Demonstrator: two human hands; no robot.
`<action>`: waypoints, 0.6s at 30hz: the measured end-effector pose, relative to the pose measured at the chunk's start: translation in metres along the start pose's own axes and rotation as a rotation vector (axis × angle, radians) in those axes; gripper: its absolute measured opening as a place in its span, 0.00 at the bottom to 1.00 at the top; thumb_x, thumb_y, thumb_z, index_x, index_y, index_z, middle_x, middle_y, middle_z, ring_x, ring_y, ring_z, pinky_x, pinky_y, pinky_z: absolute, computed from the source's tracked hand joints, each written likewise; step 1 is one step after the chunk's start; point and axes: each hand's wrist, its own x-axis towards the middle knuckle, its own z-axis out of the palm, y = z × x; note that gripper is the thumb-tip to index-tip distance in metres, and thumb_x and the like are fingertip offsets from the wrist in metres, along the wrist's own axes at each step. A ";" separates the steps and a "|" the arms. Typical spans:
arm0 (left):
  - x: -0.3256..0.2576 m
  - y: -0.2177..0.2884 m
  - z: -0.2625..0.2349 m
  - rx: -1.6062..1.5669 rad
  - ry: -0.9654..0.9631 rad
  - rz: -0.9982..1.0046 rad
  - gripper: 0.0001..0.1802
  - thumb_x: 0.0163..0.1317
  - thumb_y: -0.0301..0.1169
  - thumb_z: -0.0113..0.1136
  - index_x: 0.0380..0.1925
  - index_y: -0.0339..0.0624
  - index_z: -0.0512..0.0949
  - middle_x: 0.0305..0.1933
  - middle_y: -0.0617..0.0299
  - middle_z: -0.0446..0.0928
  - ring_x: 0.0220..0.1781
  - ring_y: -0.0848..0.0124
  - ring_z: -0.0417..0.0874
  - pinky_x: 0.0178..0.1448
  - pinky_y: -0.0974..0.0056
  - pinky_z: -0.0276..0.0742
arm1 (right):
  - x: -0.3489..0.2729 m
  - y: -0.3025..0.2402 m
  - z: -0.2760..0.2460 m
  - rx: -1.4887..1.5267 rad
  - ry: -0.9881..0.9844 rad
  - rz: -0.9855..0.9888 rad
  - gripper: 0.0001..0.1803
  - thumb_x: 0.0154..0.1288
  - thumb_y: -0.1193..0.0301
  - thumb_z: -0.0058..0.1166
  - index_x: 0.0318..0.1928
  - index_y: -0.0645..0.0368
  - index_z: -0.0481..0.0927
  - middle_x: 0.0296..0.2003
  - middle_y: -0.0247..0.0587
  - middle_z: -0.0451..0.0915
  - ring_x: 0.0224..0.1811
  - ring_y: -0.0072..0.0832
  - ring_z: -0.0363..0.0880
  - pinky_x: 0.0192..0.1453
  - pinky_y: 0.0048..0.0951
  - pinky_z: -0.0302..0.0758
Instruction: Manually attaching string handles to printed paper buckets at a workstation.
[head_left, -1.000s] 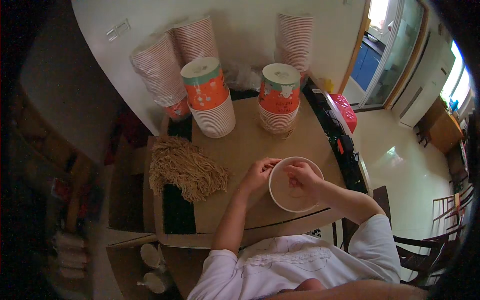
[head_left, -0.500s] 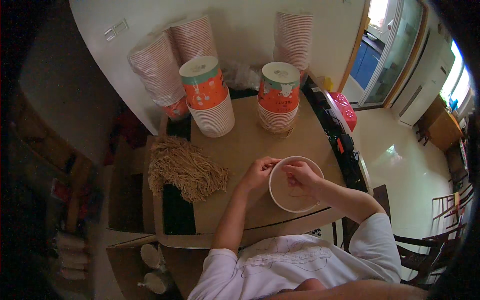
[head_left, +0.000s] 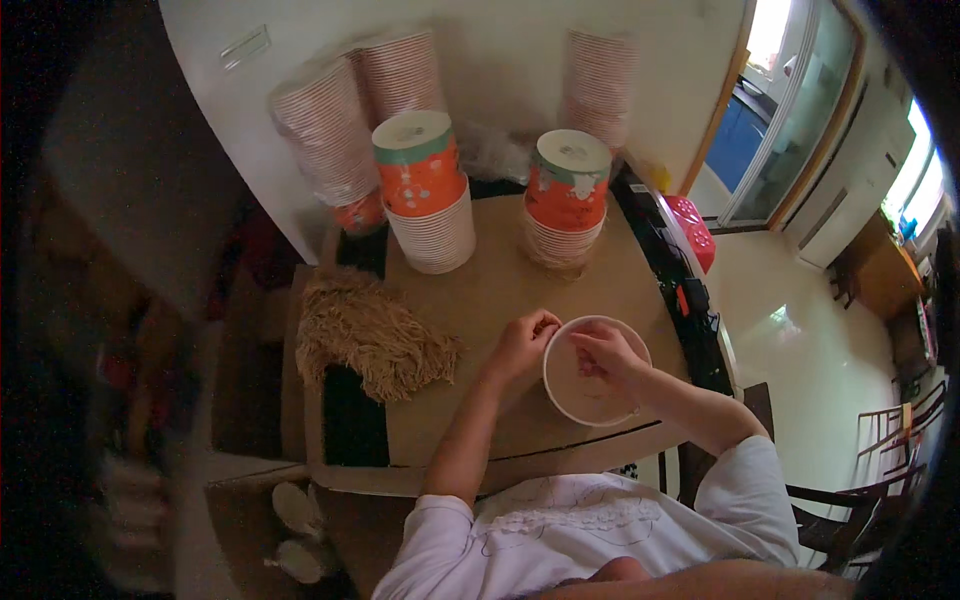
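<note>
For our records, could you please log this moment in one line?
left hand: at bucket rim; right hand: inside bucket; tan strands: left of bucket

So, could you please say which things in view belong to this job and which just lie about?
Likely in use:
white tub, left hand at its rim, right hand inside
tan string bundle
left orange tub stack
right orange tub stack

Seemingly lying about:
red plastic item
wooden chairs

cords (head_left: 375, 335) left, tub (head_left: 575, 398) right, stacked tubs (head_left: 433, 235) behind
</note>
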 end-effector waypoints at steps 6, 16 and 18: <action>0.012 -0.025 0.008 -0.247 0.030 -0.100 0.07 0.58 0.25 0.48 0.36 0.38 0.72 0.28 0.59 0.77 0.27 0.73 0.77 0.32 0.68 0.73 | 0.009 -0.041 0.022 -0.590 -0.289 -0.770 0.08 0.62 0.71 0.48 0.40 0.59 0.70 0.31 0.34 0.75 0.31 0.25 0.76 0.29 0.25 0.73; 0.022 -0.060 -0.009 -1.106 -0.352 -0.516 0.08 0.62 0.29 0.44 0.38 0.41 0.70 0.28 0.59 0.74 0.24 0.74 0.76 0.29 0.66 0.78 | 0.108 -0.065 0.018 -2.262 -0.319 -1.292 0.05 0.55 0.73 0.47 0.31 0.61 0.75 0.25 0.41 0.77 0.25 0.29 0.77 0.29 0.30 0.72; 0.025 -0.054 -0.006 -1.076 -0.326 -0.522 0.08 0.62 0.29 0.44 0.38 0.41 0.70 0.26 0.59 0.74 0.23 0.74 0.75 0.27 0.68 0.76 | 0.119 -0.043 -0.020 -1.398 -0.214 -0.595 0.08 0.55 0.71 0.49 0.28 0.62 0.77 0.22 0.41 0.78 0.24 0.30 0.76 0.29 0.29 0.72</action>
